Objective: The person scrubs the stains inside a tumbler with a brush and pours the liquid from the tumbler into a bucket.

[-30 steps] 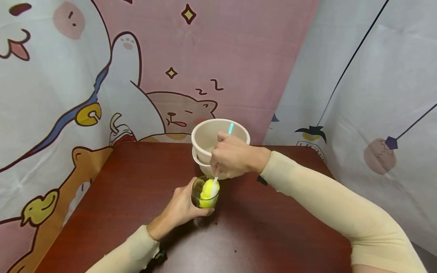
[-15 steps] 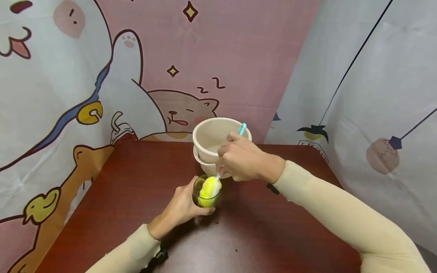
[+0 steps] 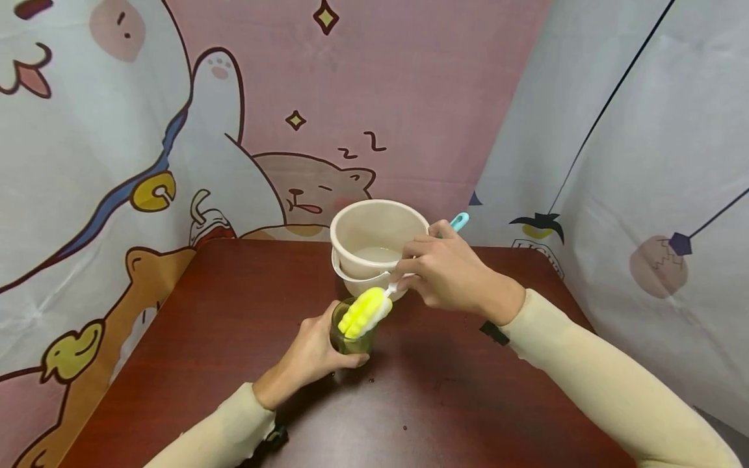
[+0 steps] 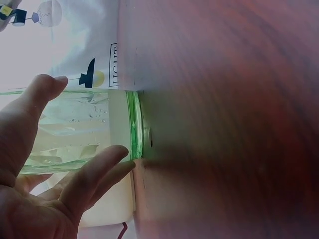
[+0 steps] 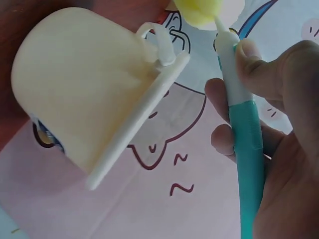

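Note:
My left hand [image 3: 316,344] grips a green-tinted drinking glass [image 3: 358,346] around its side, thumb to the near side. In the left wrist view the glass [image 4: 94,124] has water drops on its wall, and its base is close to the table. A cup brush with a yellow and white sponge head [image 3: 365,313] is held in my right hand [image 3: 447,276]. The head sits tilted at the glass mouth, its lower end inside the rim. In the right wrist view, my thumb and fingers curl around the brush's white and teal handle [image 5: 246,124].
A cream bucket [image 3: 380,260] with a white handle stands just behind the glass, with some liquid at its bottom. The reddish-brown table [image 3: 468,403] carries a few small drops. Printed cloth [image 3: 409,97] hangs along the back and sides.
The right hand has moved right, drawing the brush head up from inside the glass to its mouth and tilting the handle to the right. The left hand and glass stay nearly still.

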The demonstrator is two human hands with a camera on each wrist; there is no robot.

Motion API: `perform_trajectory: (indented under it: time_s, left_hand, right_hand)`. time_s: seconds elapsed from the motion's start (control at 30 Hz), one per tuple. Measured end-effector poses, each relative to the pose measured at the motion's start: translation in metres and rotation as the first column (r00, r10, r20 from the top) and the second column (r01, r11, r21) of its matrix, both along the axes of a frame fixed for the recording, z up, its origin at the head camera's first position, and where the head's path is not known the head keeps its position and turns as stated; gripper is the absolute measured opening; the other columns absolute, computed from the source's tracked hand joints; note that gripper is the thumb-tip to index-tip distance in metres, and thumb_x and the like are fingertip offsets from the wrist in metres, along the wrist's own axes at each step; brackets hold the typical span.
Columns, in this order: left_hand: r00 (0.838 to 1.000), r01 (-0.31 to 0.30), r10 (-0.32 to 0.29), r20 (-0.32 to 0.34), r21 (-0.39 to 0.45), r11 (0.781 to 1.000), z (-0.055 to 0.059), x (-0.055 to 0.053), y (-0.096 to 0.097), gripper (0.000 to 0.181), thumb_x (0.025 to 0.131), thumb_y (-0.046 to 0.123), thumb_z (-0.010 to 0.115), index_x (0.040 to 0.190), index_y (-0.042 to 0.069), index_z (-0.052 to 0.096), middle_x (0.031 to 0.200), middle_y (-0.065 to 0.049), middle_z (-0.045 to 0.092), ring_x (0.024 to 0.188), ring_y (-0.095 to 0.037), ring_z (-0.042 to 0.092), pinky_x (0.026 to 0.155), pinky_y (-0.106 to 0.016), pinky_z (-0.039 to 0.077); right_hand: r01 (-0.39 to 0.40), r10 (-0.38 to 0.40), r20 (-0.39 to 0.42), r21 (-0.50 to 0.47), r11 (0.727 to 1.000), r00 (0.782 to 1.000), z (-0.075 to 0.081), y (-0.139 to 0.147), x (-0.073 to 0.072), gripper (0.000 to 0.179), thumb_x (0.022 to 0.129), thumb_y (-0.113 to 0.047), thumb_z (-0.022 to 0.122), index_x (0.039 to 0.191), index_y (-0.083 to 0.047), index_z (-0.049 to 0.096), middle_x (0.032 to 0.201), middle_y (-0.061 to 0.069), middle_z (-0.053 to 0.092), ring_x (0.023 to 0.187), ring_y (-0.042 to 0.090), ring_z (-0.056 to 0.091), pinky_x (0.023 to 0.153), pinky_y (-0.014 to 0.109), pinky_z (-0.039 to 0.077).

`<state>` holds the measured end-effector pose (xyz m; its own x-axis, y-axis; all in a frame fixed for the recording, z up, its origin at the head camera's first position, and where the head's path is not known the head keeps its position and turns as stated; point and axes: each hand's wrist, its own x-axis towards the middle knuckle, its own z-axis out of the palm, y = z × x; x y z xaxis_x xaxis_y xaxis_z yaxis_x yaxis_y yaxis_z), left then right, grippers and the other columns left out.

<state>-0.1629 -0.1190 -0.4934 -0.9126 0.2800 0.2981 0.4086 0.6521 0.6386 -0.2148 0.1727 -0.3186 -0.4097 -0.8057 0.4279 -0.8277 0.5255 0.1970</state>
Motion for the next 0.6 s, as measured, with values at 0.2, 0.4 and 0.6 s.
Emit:
perform_trajectory:
  time_s: [0.2,0.4,0.6]
  left_hand:
    - [1.0,0.003,-0.003,-0.011,0.021,1.0,-0.003,0.0,-0.001,0.088,0.069,0.041,0.113,0.141,0.027,0.064,0.111,0.01,0.083,0.097,-0.01,0.079,0.089,-0.032,0.066]
    - [1.0,-0.005,0.005,0.001,0.029,1.0,-0.003,0.0,-0.001,0.088,0.069,0.04,0.113,0.141,0.028,0.064,0.11,0.01,0.083,0.096,-0.009,0.078,0.088,-0.031,0.066]
    - [1.0,-0.002,0.001,0.005,0.039,0.999,-0.002,0.001,-0.001,0.085,0.07,0.04,0.113,0.137,0.027,0.064,0.105,0.011,0.083,0.092,-0.008,0.078,0.085,-0.029,0.065]
  right_hand:
    - [0.033,-0.027,0.071,-0.086,0.996,0.997,-0.015,0.014,0.002,0.022,0.09,-0.032,0.102,0.11,-0.031,0.092,0.099,-0.008,0.08,0.091,0.017,0.072,0.098,0.051,0.046]
    - [0.06,-0.034,0.148,-0.178,0.982,0.988,-0.036,0.028,0.003,0.027,0.088,-0.028,0.103,0.113,-0.029,0.092,0.108,-0.01,0.085,0.098,0.016,0.075,0.09,0.044,0.044]
    - [0.05,0.027,0.285,-0.258,0.965,0.958,-0.059,0.043,0.002,0.03,0.095,-0.016,0.097,0.123,-0.024,0.091,0.103,-0.009,0.082,0.088,0.009,0.069,0.078,0.032,0.049]
